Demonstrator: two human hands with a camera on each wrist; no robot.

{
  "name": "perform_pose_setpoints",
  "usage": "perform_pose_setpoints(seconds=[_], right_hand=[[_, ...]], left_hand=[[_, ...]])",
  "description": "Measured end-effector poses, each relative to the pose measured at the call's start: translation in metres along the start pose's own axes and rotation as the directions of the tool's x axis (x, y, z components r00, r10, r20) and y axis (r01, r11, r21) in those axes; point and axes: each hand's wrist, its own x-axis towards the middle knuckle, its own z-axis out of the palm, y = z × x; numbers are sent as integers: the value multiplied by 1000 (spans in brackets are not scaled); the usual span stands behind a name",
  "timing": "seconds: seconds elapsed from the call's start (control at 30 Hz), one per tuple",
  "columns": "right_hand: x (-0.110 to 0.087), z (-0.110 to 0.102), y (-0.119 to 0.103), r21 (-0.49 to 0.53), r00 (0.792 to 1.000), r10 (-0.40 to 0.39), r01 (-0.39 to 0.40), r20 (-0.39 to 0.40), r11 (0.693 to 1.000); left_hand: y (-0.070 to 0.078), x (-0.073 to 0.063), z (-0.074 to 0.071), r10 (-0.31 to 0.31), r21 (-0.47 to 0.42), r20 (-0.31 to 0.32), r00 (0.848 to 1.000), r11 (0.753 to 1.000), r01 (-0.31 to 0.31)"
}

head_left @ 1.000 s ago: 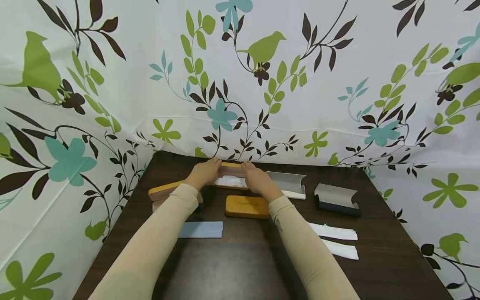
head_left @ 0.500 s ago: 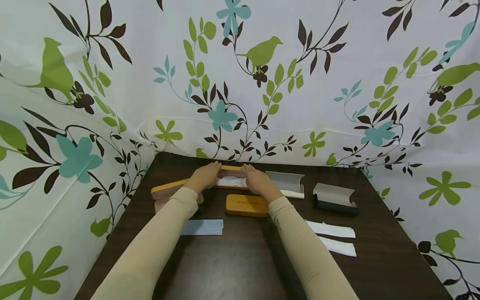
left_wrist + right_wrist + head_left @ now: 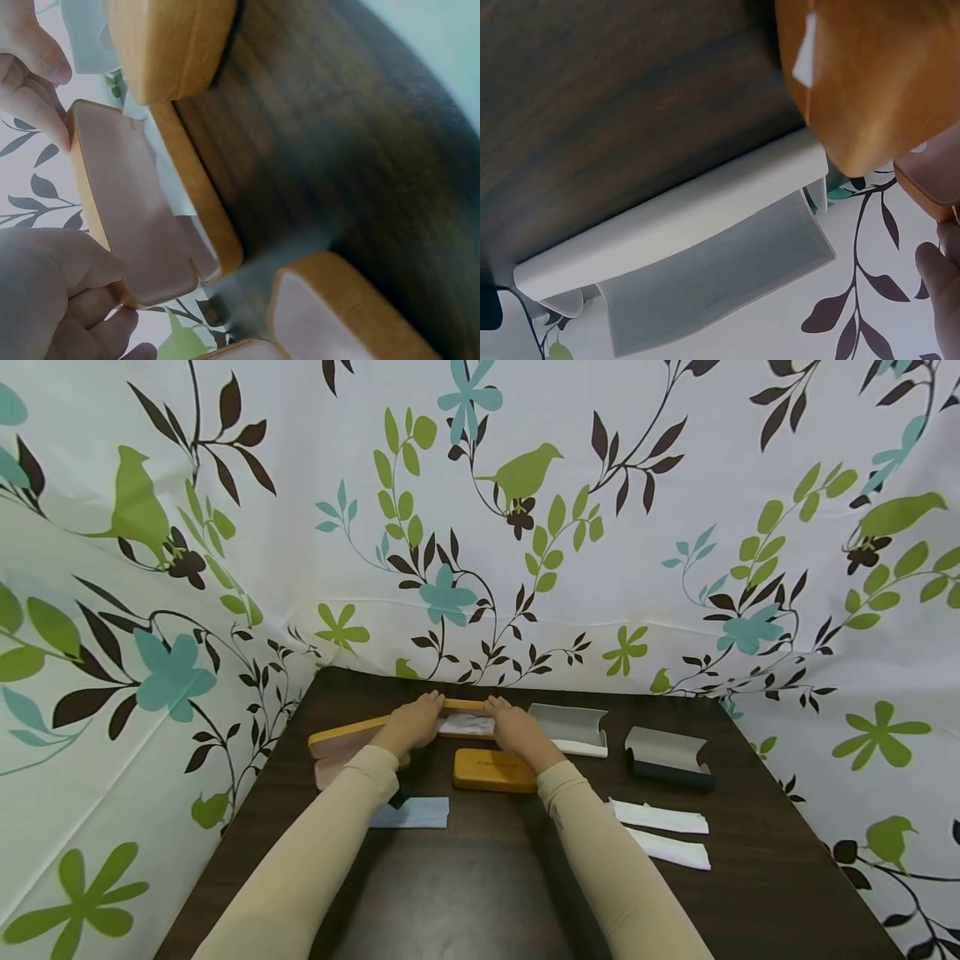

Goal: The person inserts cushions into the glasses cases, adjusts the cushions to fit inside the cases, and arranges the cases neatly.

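Observation:
At the back of the table, my two hands hold the raised lid of an orange glasses case (image 3: 465,705) with a pinkish lining. My left hand (image 3: 64,292) grips one end of the lid, its thumb on the lining and its fingers behind. At the other end my right hand (image 3: 30,75) pinches the lid's edge; only its fingertips show in the right wrist view. A folded white cloth (image 3: 467,724) lies in the case's base. Directly in front is a second orange glasses case (image 3: 495,770), closed.
Left, partly behind my sleeve, stands another orange case (image 3: 348,737) with its lid up. A white case (image 3: 570,727) and a black case (image 3: 671,758), both with lids up, are on the right. A light blue cloth (image 3: 412,812) and white cloths (image 3: 660,817) lie nearer me.
The lid of the held case has tipped a little toward me, and less of its lining shows. Both hands keep their hold. The head view has shifted slightly.

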Motion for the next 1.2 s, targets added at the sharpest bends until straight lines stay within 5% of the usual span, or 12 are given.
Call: perform_pose_setpoints(seconds=[0.3,0.7,1.2], right_hand=[[-7,9,-1,-54,1000,-6,5,-14,999],[-13,17,-1,-74,999,-18,21,28,997],[-16,17,-1,-19,1000,-16,16,26,1000]], left_hand=[[3,-9,10,32,48,-18,999,998,-31],[7,-8,20,93,269,31,995,958,-98],[9,-15,14,35,91,132,991,995,-47]])
